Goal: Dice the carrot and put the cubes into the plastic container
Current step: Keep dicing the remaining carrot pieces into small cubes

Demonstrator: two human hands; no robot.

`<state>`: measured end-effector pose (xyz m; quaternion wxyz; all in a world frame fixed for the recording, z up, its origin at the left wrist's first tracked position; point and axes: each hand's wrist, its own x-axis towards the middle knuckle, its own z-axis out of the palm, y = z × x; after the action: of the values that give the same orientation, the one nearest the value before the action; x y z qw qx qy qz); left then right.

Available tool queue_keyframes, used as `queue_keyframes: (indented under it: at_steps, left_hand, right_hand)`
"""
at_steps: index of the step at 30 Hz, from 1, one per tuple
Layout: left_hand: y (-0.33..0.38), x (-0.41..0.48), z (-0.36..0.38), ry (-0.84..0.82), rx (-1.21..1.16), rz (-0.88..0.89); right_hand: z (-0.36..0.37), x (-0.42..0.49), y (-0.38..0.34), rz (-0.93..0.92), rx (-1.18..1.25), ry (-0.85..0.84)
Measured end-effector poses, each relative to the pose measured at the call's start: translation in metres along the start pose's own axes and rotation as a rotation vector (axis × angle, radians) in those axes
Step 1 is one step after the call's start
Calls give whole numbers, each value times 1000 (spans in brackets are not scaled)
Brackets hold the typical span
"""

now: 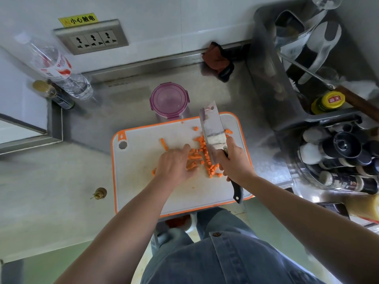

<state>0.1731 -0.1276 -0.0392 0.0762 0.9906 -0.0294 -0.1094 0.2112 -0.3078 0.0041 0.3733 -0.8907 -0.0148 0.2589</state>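
Note:
On the white cutting board (143,189) with an orange rim lie several orange carrot cubes (207,160) and a few carrot sticks (164,144). My left hand (174,163) lies over some carrot strips with its fingers curled onto them. My right hand (235,160) grips the black handle of a cleaver (213,136), whose blade stands among the cubes just right of my left fingers. A round plastic container (169,100) with a purple lid on top stands behind the board, lid closed.
A water bottle (57,66) and a small dark bottle (51,93) stand at the back left by a wall socket (92,38). A dark red cloth (218,60) lies at the back. On the right are a dish rack (297,48) and a spice rack (338,156).

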Motion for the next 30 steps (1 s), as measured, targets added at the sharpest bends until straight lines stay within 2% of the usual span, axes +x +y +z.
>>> queue_keyframes:
  at_steps: [11, 15, 18, 22, 27, 30]
  left_hand:
    - [17, 7, 1, -104, 341, 111]
    - [20, 14, 1, -154, 345, 121]
    - [19, 10, -3, -139, 235, 52]
    - [-5, -6, -10, -4, 9, -123]
    - [-62, -29, -12, 43, -17, -370]
    - [-84, -43, -8, 35, -5, -399]
  right_hand:
    - [-4, -2, -3, 7, 19, -19]
    - [-4, -1, -1, 14, 21, -5]
    - [-4, -1, -1, 11, 24, 0]
    - [2, -2, -7, -21, 36, -17]
    - [26, -6, -19, -55, 53, -106]
    - [40, -8, -24, -54, 56, -120]
